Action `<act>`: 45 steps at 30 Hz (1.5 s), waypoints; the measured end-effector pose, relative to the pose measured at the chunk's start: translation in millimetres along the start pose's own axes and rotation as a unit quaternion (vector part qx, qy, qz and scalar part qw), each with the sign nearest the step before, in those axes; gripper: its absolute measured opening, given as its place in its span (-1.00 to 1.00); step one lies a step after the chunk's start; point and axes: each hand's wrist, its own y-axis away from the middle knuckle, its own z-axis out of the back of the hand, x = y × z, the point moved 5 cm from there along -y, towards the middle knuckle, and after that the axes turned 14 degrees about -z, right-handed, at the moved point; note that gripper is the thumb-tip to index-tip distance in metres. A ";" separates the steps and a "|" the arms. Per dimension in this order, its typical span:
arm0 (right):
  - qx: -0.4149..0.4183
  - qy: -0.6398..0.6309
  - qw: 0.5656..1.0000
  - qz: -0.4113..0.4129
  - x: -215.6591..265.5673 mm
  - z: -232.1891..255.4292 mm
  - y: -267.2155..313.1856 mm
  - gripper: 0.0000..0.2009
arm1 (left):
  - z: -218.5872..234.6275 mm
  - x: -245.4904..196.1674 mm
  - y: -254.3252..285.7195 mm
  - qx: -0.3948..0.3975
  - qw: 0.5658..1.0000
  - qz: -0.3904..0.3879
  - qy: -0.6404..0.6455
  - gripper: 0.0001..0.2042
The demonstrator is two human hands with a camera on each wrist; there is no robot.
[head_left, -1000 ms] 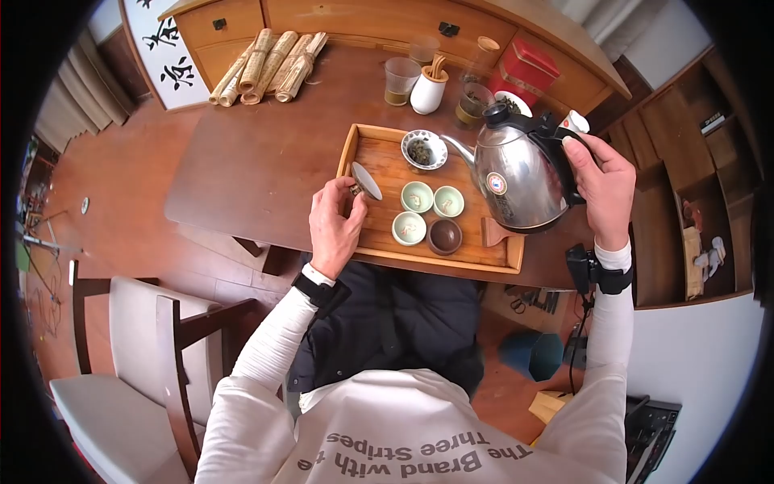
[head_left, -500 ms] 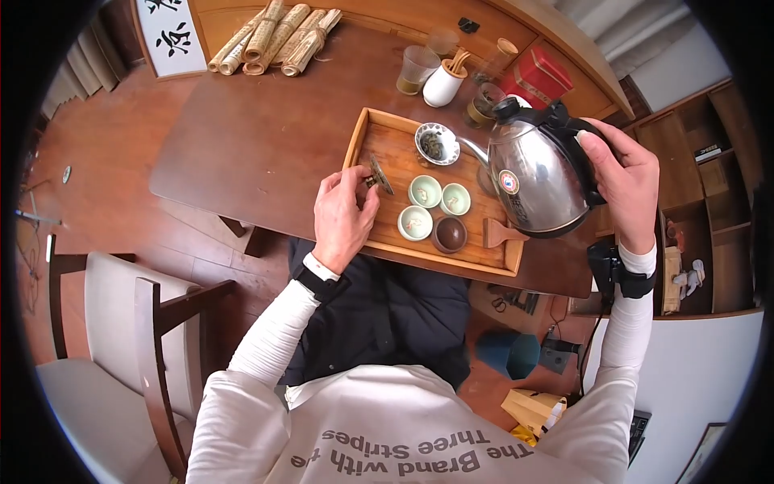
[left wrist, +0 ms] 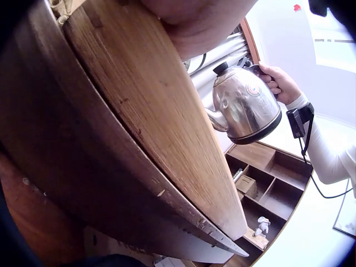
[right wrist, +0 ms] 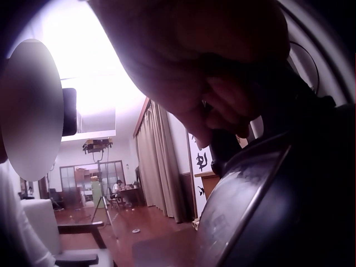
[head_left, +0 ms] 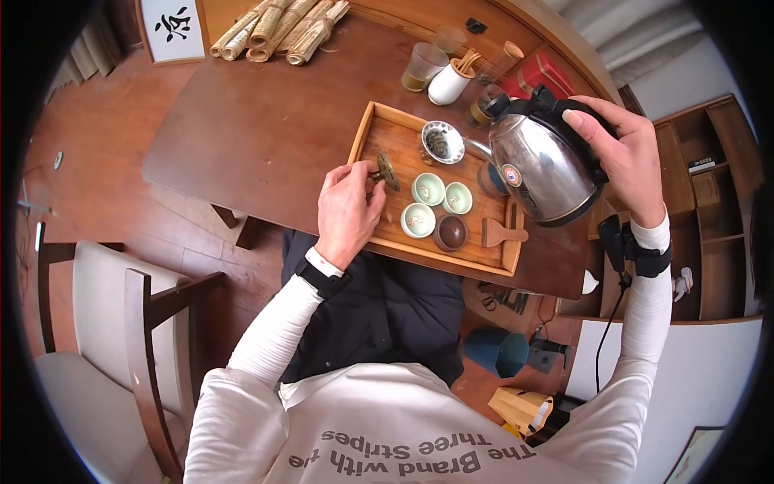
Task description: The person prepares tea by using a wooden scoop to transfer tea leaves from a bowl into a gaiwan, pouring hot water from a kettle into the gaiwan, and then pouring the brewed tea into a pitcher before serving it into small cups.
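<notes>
My right hand [head_left: 625,157] grips the black handle of a steel kettle [head_left: 540,173], tilted with its spout at the rim of a patterned white bowl [head_left: 442,142] that holds tea leaves. In the left wrist view the kettle [left wrist: 245,105] hangs beyond the tray's edge. My left hand [head_left: 349,211] pinches a small lid [head_left: 388,171] by its knob, on edge over the tray's left part. Three pale green cups [head_left: 427,189] and a dark brown cup [head_left: 451,233] stand between the hands on a wooden tray [head_left: 360,133]. A glass [head_left: 492,179] is partly hidden behind the kettle.
A small wooden tool [head_left: 504,233] lies in the tray's right corner. Behind the tray stand a white holder [head_left: 449,85] with wooden sticks, glasses [head_left: 423,66] and a red box [head_left: 538,74]. Bamboo scrolls [head_left: 278,28] lie at the table's back left; a chair [head_left: 121,323] stands left.
The kettle has tilted further toward its spout. The lid has turned from showing its pale underside to standing nearly edge-on. The head view has shifted a little; the cups stay in place.
</notes>
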 end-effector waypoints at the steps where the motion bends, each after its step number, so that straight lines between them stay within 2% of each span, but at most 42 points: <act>1: 0.010 -0.007 1.000 -0.008 1.6 0.2 -2.3 -0.59 | 1.2 -1.9 -1.5 0.003 1.000 -0.009 0.000 -0.75; 13: 0.032 0.007 0.999 0.018 20.1 -3.4 -19.4 -0.60 | 1.1 -2.8 -2.1 0.010 1.000 -0.025 -0.008 -0.76; 25: 0.023 0.014 0.998 0.048 13.2 -10.9 -26.1 -0.62 | -1.1 -1.4 -1.3 0.015 1.000 -0.014 -0.010 -0.75; 27: 0.060 -0.022 0.997 0.038 19.4 -14.2 -23.4 -0.63 | -1.5 -1.2 -1.0 0.009 1.000 -0.014 -0.010 -0.75; 36: 0.039 -0.035 0.998 0.046 15.2 -13.6 -27.0 -0.62 | -0.4 -1.1 -1.5 0.005 1.000 -0.019 -0.007 -0.74; 40: 0.044 -0.025 0.998 0.043 9.5 -13.9 -24.5 -0.63 | -1.4 -2.2 -1.5 0.013 1.000 -0.012 -0.010 -0.74; 42: 0.072 -0.056 0.995 0.041 8.6 -17.9 -21.6 -0.64 | -2.0 -3.4 -1.9 0.013 1.000 -0.015 -0.017 -0.74; 45: 0.057 -0.064 0.995 0.044 3.6 -18.2 -18.8 -0.65 | -2.0 -3.3 -1.7 0.015 0.999 -0.014 -0.025 -0.74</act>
